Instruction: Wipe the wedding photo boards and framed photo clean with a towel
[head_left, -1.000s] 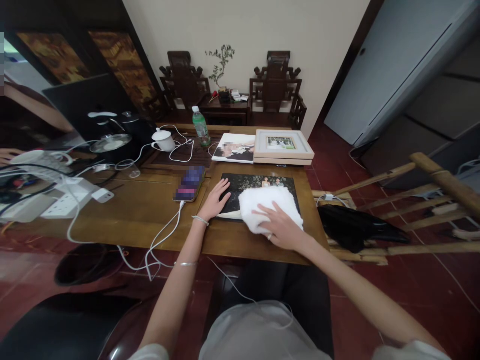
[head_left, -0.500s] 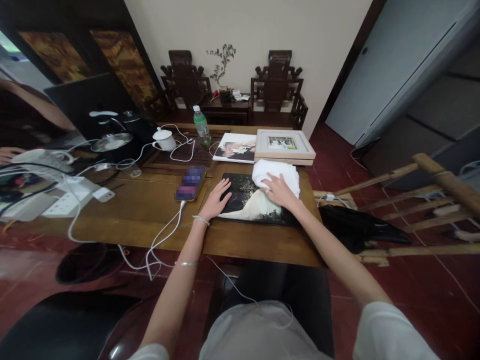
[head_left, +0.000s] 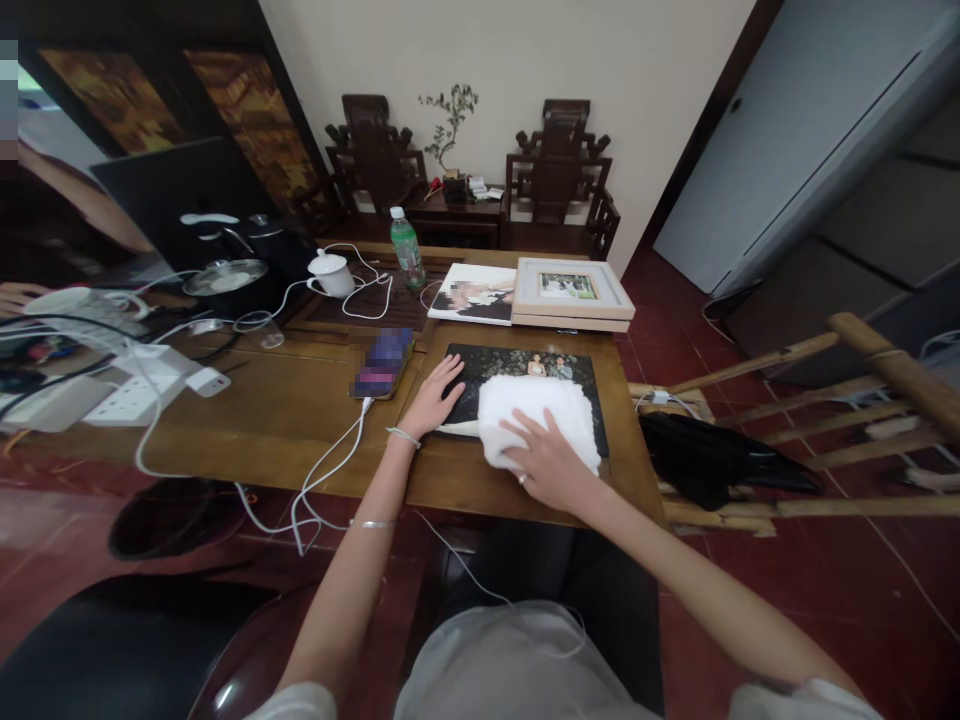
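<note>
A dark photo panel (head_left: 469, 370) lies flat on the wooden table, with two small figures near its upper edge. My left hand (head_left: 433, 395) rests on its left edge, fingers stretched out and thumb apart. A folded white towel (head_left: 574, 410) covers much of the panel's lower right part and overhangs its near edge. On top of the towel presses my right hand (head_left: 551, 460), palm down with its fingers spread; a ring shows on it. Left of my left hand lies a phone (head_left: 386, 360) with a cable plugged in.
Behind the panel are a framed picture (head_left: 574, 290) and a white-edged photo print (head_left: 472, 295). A green bottle (head_left: 407, 250), a lidded white cup (head_left: 330, 273), power strips (head_left: 139, 395) and loose cables occupy the left. Another person's arm (head_left: 82, 195) is beside a laptop (head_left: 176, 205).
My right hand has moved the towel from the panel's upper right corner toward me and slightly left, uncovering the two figures. My left hand has stayed on the left edge.
</note>
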